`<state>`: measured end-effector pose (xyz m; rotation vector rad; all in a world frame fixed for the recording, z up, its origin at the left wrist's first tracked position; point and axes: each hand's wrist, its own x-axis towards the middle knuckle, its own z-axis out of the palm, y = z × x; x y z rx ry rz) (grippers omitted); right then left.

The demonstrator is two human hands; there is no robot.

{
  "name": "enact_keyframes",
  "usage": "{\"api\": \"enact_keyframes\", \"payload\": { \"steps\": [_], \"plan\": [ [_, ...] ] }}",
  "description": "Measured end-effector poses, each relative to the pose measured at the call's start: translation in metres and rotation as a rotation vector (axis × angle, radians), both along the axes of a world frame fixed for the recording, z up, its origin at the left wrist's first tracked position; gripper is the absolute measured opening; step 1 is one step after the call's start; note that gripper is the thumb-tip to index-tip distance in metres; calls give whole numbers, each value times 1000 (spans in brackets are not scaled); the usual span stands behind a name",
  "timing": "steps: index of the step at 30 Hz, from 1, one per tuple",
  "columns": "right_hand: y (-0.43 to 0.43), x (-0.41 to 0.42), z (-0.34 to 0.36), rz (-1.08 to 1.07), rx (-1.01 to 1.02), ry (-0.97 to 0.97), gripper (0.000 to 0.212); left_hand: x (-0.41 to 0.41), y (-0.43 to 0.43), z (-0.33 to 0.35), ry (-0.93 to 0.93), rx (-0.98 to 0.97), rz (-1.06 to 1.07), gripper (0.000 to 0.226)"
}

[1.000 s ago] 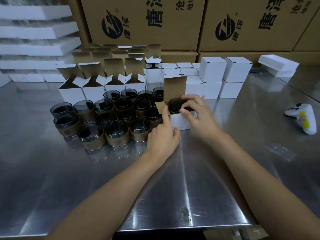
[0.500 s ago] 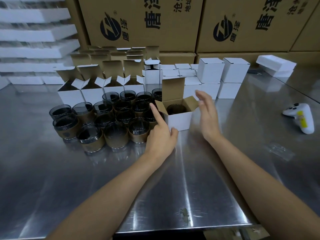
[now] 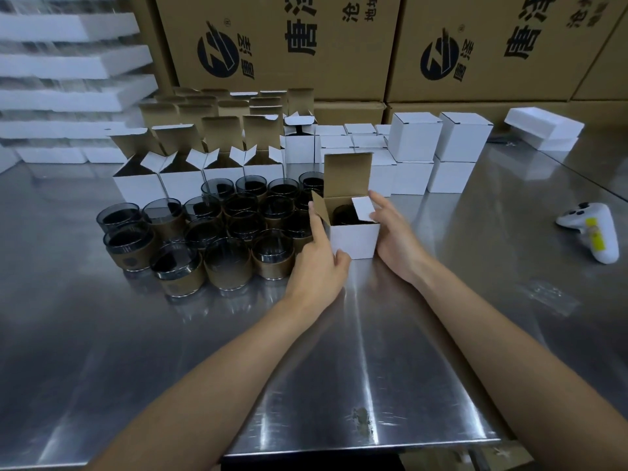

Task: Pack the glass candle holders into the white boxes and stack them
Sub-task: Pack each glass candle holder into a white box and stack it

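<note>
A small white box point(image 3: 354, 239) stands on the steel table point(image 3: 339, 351) with its brown lid flap upright. A dark glass candle holder point(image 3: 343, 215) sits inside it. My left hand point(image 3: 317, 263) rests against the box's left side, index finger straight along the left flap. My right hand point(image 3: 396, 237) lies against the right side, its straight fingers pressing the right flap inward over the opening. Left of the box stands a cluster of several glass candle holders point(image 3: 224, 239) with brown sleeves.
Several open white boxes point(image 3: 183, 181) line up behind the glasses. Closed white boxes point(image 3: 438, 154) are stacked at the back right, in front of big brown cartons point(image 3: 289, 45). A white controller point(image 3: 591, 232) lies at the right. Foam trays point(image 3: 68, 62) are stacked at the far left.
My right hand let the candle holder down into the box, drew back, then returned and folded the right flap inward. My left hand stayed at the box's left side.
</note>
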<state>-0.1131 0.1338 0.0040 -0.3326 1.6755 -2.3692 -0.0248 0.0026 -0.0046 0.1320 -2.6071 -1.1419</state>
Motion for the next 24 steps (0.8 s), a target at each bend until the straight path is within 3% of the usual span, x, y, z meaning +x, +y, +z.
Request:
{"api": "enact_keyframes", "payload": {
  "steps": [4, 12, 17, 24],
  "plan": [
    [0, 1, 4, -7, 57, 56, 53, 0, 0, 0, -1, 0, -2, 90],
    [-2, 8, 5, -28, 80, 115, 45, 4, -1, 3, 63, -20, -60, 88],
    [-2, 11, 5, -32, 97, 142, 45, 3, -3, 7, 69, -9, -100, 71],
    [-2, 9, 5, -72, 113, 172, 62, 0, -3, 10, 56, -16, -93, 60]
  ]
}}
